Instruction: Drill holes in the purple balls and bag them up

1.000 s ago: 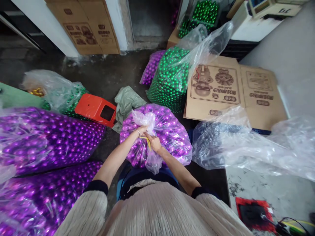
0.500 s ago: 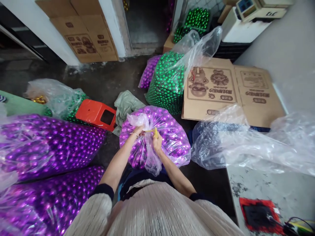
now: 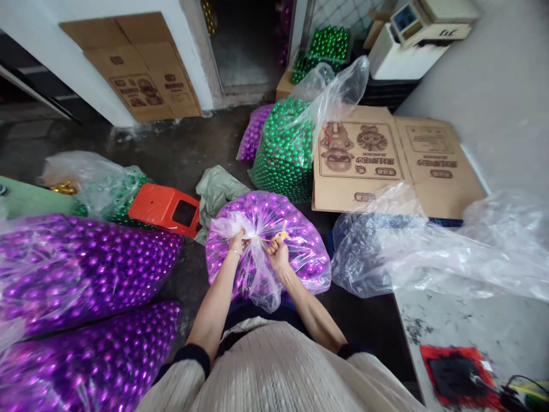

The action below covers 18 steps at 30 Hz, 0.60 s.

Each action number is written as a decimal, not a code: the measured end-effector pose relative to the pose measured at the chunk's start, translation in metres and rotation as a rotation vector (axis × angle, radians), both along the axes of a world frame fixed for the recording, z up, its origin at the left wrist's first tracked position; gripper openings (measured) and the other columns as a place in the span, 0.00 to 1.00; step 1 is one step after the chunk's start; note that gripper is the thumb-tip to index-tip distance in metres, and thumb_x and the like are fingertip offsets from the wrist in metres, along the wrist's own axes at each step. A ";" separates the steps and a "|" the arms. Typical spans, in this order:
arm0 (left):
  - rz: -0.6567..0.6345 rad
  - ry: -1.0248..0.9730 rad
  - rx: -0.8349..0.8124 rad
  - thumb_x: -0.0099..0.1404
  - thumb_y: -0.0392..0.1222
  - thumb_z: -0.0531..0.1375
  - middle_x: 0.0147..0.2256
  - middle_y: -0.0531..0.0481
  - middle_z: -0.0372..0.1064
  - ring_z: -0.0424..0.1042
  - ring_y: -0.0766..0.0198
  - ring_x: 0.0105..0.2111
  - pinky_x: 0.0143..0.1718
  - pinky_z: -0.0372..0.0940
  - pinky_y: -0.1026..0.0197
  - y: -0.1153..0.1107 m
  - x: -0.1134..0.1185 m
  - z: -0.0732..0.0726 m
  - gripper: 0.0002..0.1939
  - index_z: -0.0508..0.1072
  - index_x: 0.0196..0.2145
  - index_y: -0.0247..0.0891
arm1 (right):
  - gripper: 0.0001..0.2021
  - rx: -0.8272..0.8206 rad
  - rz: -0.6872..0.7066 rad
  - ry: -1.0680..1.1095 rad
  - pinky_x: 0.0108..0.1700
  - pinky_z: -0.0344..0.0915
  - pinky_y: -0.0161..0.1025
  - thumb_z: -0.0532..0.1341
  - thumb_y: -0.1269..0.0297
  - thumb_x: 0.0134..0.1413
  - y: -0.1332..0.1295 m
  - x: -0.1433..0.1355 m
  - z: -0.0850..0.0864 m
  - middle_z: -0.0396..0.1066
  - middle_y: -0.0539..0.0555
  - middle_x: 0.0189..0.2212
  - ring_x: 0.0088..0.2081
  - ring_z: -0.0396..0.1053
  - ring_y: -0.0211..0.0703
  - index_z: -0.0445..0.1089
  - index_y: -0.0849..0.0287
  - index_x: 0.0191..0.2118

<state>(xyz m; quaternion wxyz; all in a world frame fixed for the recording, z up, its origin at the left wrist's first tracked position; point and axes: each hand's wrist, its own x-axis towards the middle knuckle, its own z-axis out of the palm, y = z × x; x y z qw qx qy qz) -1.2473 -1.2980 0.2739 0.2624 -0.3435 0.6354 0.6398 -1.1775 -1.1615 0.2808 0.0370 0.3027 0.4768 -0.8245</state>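
A clear plastic bag (image 3: 300,257) full of shiny purple balls stands before me, its neck gathered at the top. My left hand (image 3: 238,242) is closed on the bunched plastic just left of the gather. A thin yellow string (image 3: 264,240) runs from the bag's neck into my right hand (image 3: 278,252), whose fingers are closed on it. Its loose yellow end (image 3: 282,234) sticks out above that hand. Whether the string is knotted I cannot make out.
Two big bags of purple balls (image 3: 94,269) lie at left beside an orange plastic piece (image 3: 165,207). Ahead stands a bag of green balls (image 3: 283,149). Flattened cardboard (image 3: 394,160) and clear plastic sheeting (image 3: 429,252) are at right, above a grey tabletop (image 3: 416,320).
My right hand has moved slightly right and lower, drawing the string out from the neck. My left hand has shifted a little left. The whole view has tilted slightly.
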 end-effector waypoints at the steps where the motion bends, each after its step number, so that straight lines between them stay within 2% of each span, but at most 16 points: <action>1: -0.007 0.027 -0.024 0.67 0.53 0.62 0.24 0.51 0.68 0.73 0.64 0.26 0.31 0.67 0.64 -0.003 0.006 0.007 0.16 0.72 0.33 0.36 | 0.17 -0.020 -0.005 -0.002 0.19 0.44 0.34 0.54 0.52 0.61 0.001 0.000 0.000 0.35 0.38 0.14 0.16 0.35 0.33 0.54 0.52 0.24; 3: -0.042 0.092 -0.087 0.65 0.51 0.65 0.27 0.48 0.72 0.76 0.59 0.34 0.37 0.68 0.62 -0.010 0.021 0.021 0.13 0.72 0.32 0.37 | 0.17 -0.052 -0.010 -0.003 0.19 0.43 0.34 0.53 0.53 0.62 0.003 -0.002 0.000 0.35 0.38 0.14 0.16 0.34 0.33 0.53 0.52 0.24; 4: -0.102 0.138 -0.142 0.62 0.48 0.67 0.29 0.47 0.73 0.77 0.56 0.38 0.39 0.68 0.61 -0.014 0.030 0.028 0.12 0.72 0.30 0.38 | 0.17 -0.064 -0.011 -0.002 0.18 0.43 0.34 0.54 0.53 0.62 0.004 -0.002 0.000 0.35 0.38 0.14 0.16 0.34 0.33 0.53 0.52 0.24; 5: -0.207 0.203 -0.215 0.60 0.45 0.69 0.30 0.46 0.74 0.77 0.53 0.42 0.42 0.68 0.60 -0.016 0.038 0.035 0.10 0.73 0.29 0.39 | 0.17 -0.075 -0.011 -0.001 0.18 0.43 0.34 0.55 0.53 0.62 0.004 -0.002 0.000 0.35 0.38 0.14 0.16 0.34 0.33 0.53 0.52 0.24; 6: -0.366 0.300 -0.303 0.60 0.44 0.69 0.32 0.45 0.75 0.77 0.51 0.43 0.44 0.67 0.58 -0.017 0.045 0.040 0.09 0.73 0.28 0.40 | 0.18 -0.084 -0.013 -0.001 0.18 0.44 0.34 0.56 0.53 0.62 0.005 -0.002 -0.001 0.36 0.38 0.14 0.16 0.35 0.33 0.53 0.52 0.24; 8: -0.687 0.552 -0.433 0.65 0.41 0.63 0.38 0.43 0.78 0.76 0.51 0.46 0.50 0.66 0.56 -0.012 0.051 0.048 0.05 0.76 0.31 0.41 | 0.18 -0.101 -0.016 -0.005 0.18 0.44 0.34 0.56 0.53 0.62 0.005 -0.003 -0.002 0.37 0.38 0.14 0.16 0.36 0.33 0.53 0.52 0.24; 10: -0.890 0.763 -0.500 0.69 0.37 0.57 0.46 0.41 0.77 0.75 0.52 0.50 0.54 0.64 0.54 -0.002 0.045 0.052 0.09 0.78 0.41 0.41 | 0.18 -0.115 -0.021 -0.015 0.18 0.44 0.34 0.56 0.53 0.62 0.006 -0.003 -0.003 0.37 0.38 0.14 0.16 0.36 0.33 0.53 0.52 0.24; 12: -0.988 0.853 -0.563 0.68 0.34 0.57 0.51 0.39 0.75 0.72 0.52 0.53 0.57 0.62 0.52 0.006 0.031 0.050 0.14 0.76 0.49 0.38 | 0.17 -0.125 -0.028 -0.029 0.18 0.44 0.33 0.56 0.53 0.62 0.007 -0.005 -0.003 0.37 0.38 0.13 0.16 0.36 0.33 0.54 0.52 0.25; 14: -1.091 0.868 -0.602 0.67 0.35 0.60 0.49 0.39 0.76 0.71 0.50 0.53 0.56 0.61 0.50 0.007 0.014 0.046 0.13 0.78 0.49 0.38 | 0.16 -0.133 -0.035 -0.045 0.18 0.43 0.32 0.56 0.53 0.62 0.008 -0.008 -0.002 0.37 0.37 0.13 0.16 0.35 0.33 0.56 0.53 0.25; 16: -1.173 0.880 -0.585 0.67 0.38 0.61 0.46 0.41 0.78 0.71 0.50 0.52 0.56 0.60 0.49 0.003 0.000 0.041 0.09 0.80 0.43 0.40 | 0.15 -0.139 -0.044 -0.061 0.18 0.42 0.32 0.56 0.53 0.61 0.009 -0.013 -0.001 0.37 0.37 0.13 0.16 0.35 0.32 0.57 0.53 0.26; 18: -1.198 0.871 -0.532 0.68 0.39 0.61 0.44 0.43 0.79 0.70 0.50 0.51 0.56 0.59 0.49 -0.003 -0.008 0.035 0.08 0.82 0.37 0.42 | 0.15 -0.142 -0.049 -0.076 0.18 0.41 0.31 0.56 0.54 0.61 0.010 -0.018 0.002 0.38 0.37 0.12 0.16 0.35 0.32 0.58 0.54 0.26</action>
